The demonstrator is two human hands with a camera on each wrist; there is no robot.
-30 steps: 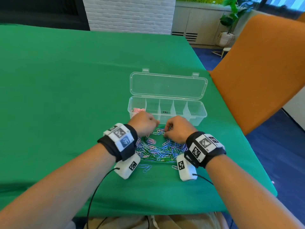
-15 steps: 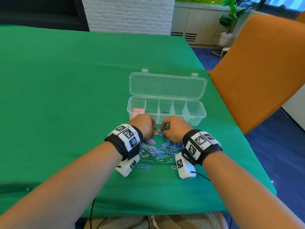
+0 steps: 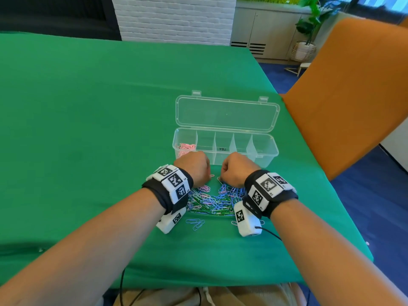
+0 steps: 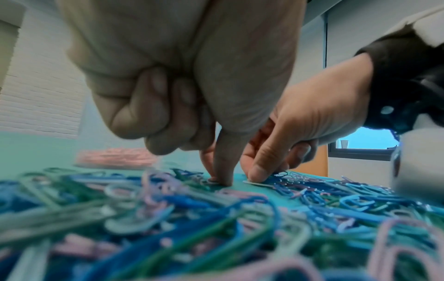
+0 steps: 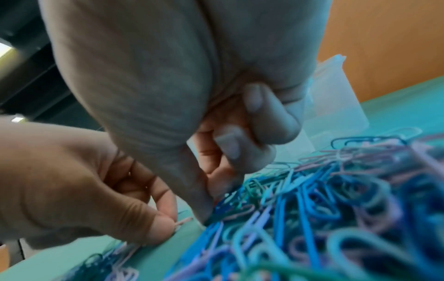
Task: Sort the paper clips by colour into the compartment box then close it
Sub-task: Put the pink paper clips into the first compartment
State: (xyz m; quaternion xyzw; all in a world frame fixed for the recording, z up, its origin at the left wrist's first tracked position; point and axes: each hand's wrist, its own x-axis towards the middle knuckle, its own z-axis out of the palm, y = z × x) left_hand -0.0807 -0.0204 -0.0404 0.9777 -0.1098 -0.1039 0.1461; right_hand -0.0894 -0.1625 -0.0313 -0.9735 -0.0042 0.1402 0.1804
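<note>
A clear compartment box (image 3: 268,159) lies with its lid (image 3: 227,113) folded back. Its leftmost compartment holds pink clips (image 3: 185,147); the other compartments look bare. A mixed pile of paper clips (image 3: 212,202), blue, green, pink and white, lies just in front of it between my wrists. My left hand (image 3: 208,176) is curled at the pile's far edge, and its thumb and finger pinch a pink clip (image 5: 183,221). Beside it my right hand (image 3: 220,178) is curled too, its thumb (image 4: 256,174) down on a white clip (image 4: 257,183) on the cloth.
A green cloth covers the table (image 3: 88,129). An orange chair (image 3: 353,96) stands close on the right, past the table edge. Two loose blue clips (image 3: 195,223) lie nearer to me than the pile.
Both hands have edged a little forward and closer together at the far edge of the pile. The box has stayed put.
</note>
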